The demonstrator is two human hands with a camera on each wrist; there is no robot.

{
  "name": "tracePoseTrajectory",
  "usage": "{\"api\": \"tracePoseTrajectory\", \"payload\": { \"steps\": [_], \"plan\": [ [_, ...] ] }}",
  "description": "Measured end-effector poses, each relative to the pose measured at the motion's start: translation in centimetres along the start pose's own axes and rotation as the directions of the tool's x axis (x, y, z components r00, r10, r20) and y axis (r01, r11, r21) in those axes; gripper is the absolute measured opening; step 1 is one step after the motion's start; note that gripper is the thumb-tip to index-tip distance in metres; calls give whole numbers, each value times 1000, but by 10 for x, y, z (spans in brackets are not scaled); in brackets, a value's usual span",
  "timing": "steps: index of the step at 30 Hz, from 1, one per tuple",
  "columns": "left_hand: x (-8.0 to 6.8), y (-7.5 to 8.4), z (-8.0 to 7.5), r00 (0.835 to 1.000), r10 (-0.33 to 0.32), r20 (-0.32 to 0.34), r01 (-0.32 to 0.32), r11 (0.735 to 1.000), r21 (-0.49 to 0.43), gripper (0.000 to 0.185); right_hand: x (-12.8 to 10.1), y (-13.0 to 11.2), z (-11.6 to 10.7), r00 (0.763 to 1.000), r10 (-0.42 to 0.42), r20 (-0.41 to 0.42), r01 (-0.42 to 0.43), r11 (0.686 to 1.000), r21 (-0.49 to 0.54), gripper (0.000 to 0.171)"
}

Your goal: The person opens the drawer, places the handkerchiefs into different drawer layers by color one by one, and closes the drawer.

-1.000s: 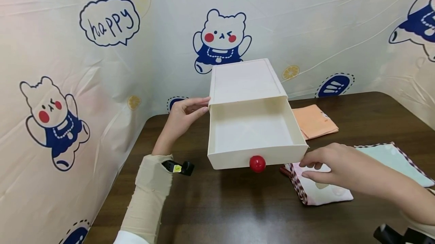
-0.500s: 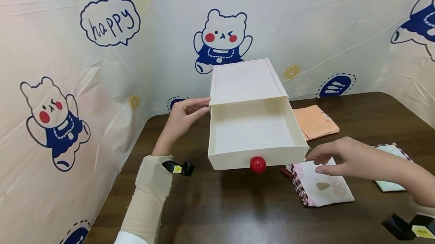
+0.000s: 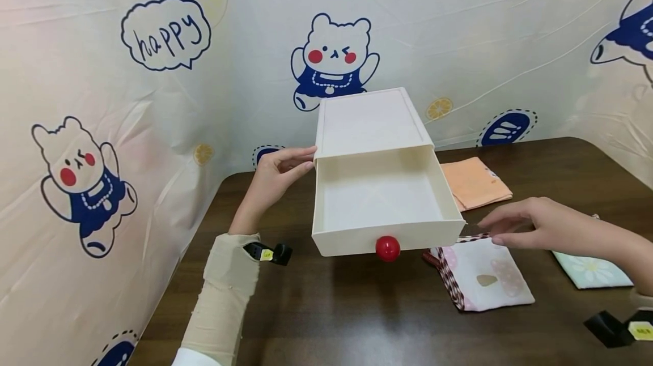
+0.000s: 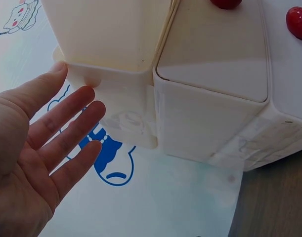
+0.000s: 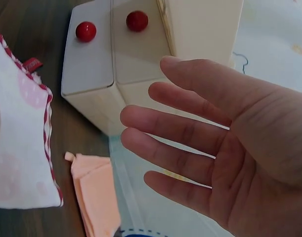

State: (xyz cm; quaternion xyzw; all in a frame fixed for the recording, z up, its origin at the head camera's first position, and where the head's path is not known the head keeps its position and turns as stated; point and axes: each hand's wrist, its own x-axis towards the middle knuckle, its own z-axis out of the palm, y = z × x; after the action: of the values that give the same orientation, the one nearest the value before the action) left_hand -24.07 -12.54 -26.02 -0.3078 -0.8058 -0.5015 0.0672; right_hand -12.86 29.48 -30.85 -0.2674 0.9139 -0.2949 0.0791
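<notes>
The drawer [image 3: 380,196] stands pulled out of its white cabinet [image 3: 367,122] on the table [image 3: 331,309]. The left hand [image 3: 272,176], fingers straight, touches the cabinet's side; the right hand [image 3: 530,224] hovers open above the pink cloth [image 3: 490,281].

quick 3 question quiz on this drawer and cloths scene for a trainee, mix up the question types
1. True or false: the top drawer stands pulled open with nothing in it.
2. Which cloth lies nearest the right hand? A the orange cloth; B the pink cloth; C the pale green cloth.
3. Fill in: the left hand touches the white cabinet with ____ fingers.

Key: 1 true. 2 B: the hand hovers open at its far edge. 3 straight, resting on the cabinet's left side.
</notes>
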Motion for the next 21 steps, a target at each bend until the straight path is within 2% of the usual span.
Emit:
{"api": "tracePoseTrajectory", "payload": {
  "steps": [13,21],
  "plan": [
    [1,0,1,1000,11,7,-11,1000,-6,32,-8,21,-1,995,104,7,-104,994,-25,28],
    [1,1,1,1000,20,9,-20,1000,-11,32,-13,37,2,994,99,38,-100,995,23,26]
  ]
}}
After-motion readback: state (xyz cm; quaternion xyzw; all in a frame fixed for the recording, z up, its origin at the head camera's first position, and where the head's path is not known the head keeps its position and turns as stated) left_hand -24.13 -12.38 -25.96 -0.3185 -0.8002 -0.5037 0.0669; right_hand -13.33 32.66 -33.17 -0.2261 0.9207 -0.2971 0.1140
